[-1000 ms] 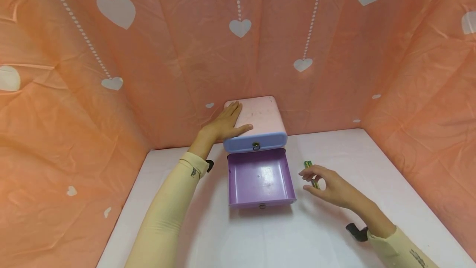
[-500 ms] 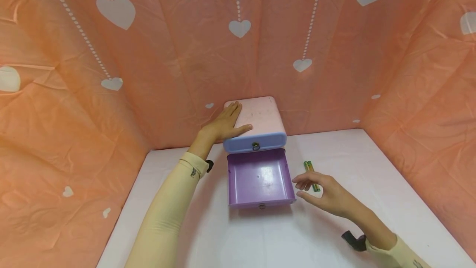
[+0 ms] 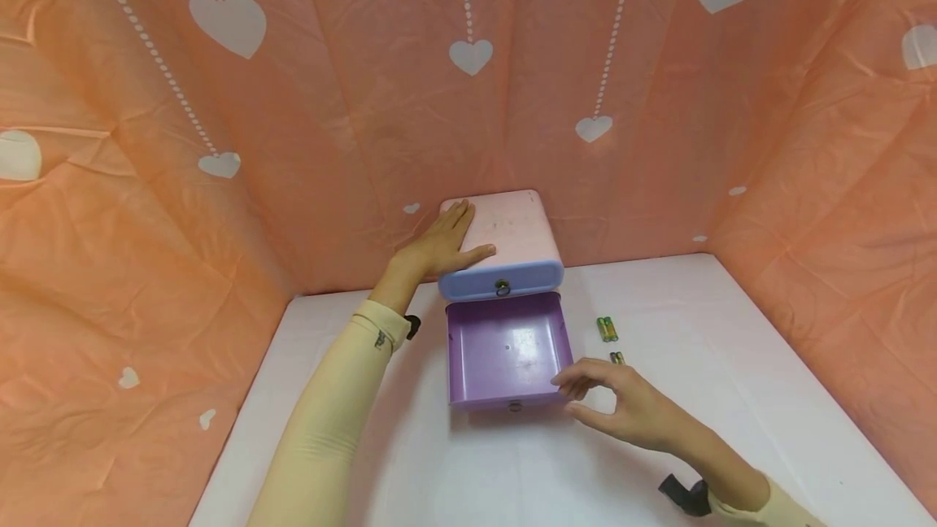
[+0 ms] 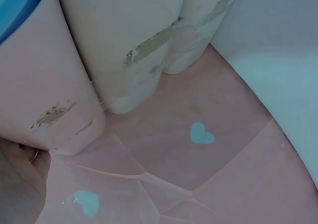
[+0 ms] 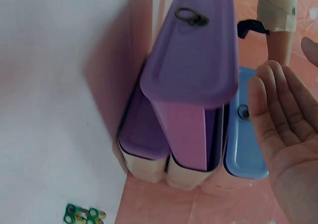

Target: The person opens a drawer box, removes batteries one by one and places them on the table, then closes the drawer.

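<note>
My left hand (image 3: 442, 242) rests with spread fingers on the pink top (image 3: 512, 222) of a small stacked drawer cabinet. Its blue top drawer front (image 3: 538, 276) is closed and has a ring pull. Below it, a purple drawer (image 3: 483, 364) is pulled far out, with nothing seen inside. At its front right corner is my right hand (image 3: 622, 409), thumb apart from loosely bent fingers that overlap the drawer rim. Nothing is in its grasp. In the right wrist view the palm (image 5: 293, 149) faces the purple drawer front (image 5: 198, 50).
Green batteries (image 3: 607, 329) lie in a pair on the white table (image 3: 673, 307), right of the drawer, with smaller batteries (image 3: 617, 358) just nearer, partly behind my right hand. Another closed purple drawer (image 5: 144, 129) sits lowest. Orange cloth with hearts (image 3: 351, 145) stands close behind the cabinet.
My right hand has moved left and nearer, away from the batteries to the drawer's front corner, uncovering the batteries. The left hand stays on the cabinet top.
</note>
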The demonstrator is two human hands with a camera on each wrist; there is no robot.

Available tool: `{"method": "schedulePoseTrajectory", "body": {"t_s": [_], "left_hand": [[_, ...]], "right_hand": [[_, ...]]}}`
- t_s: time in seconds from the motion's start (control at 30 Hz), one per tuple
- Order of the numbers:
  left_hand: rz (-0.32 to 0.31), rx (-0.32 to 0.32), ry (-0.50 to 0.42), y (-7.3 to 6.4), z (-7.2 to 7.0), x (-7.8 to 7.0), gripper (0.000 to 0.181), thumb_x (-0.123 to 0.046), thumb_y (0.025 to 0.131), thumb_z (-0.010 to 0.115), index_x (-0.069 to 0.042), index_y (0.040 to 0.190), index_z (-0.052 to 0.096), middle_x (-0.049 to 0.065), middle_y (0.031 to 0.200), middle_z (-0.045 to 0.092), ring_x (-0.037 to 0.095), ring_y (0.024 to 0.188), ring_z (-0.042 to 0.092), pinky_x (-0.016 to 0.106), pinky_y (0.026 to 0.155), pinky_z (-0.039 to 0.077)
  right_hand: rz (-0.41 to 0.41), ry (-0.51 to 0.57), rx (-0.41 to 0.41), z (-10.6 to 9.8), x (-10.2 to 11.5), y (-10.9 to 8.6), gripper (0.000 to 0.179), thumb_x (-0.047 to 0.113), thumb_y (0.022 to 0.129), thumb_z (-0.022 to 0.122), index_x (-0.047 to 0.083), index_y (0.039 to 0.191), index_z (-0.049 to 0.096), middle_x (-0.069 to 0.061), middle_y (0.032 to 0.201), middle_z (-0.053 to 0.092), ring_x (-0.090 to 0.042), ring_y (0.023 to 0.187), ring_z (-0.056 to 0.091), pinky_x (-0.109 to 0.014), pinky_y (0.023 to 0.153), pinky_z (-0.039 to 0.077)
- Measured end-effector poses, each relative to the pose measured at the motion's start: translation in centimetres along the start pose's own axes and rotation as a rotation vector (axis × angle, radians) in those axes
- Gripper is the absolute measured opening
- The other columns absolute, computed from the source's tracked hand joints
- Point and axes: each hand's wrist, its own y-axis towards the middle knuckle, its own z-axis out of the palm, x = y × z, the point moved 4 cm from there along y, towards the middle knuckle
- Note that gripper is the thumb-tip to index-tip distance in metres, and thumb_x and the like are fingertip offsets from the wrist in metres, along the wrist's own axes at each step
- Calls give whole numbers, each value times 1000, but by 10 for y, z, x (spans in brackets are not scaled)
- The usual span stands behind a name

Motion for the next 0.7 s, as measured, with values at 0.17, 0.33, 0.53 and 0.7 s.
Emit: {"method": "schedulePoseTrajectory", "body": {"t_s": [0.17,0.33,0.53,0.7], "left_hand": [[-3,6,1,0,0,0,103,-76,93,37,-10,161,-3,7,168,-9,19,154,-9,41,124,5],[-5,10,1,0,0,0,103,-77,93,37,-10,161,-4,7,168,-9,19,154,-9,42,124,5],[-12,11,-14,0,0,0,104,-77,93,38,-10,161,-3,7,169,-9,19,154,-9,41,124,4],[-14,4,-20,0,-1,0,106,-78,92,39,-10,162,-2,7,169,-8,19,154,-9,41,124,4]], "right_hand": [[-21,12,14,10,2,-1,32,10,91,75,15,121,65,9,111,68,-16,94,68,-28,86,55],[-28,39,43,20,3,-4,29,17,95,71,19,123,64,9,114,68,-17,97,67,-32,87,56],[68,82,102,37,-1,-10,29,26,96,70,25,124,64,10,118,69,-16,101,68,-30,91,54],[47,80,110,49,-2,-13,29,27,97,68,15,124,65,1,117,70,-18,101,69,-31,91,55]]}}
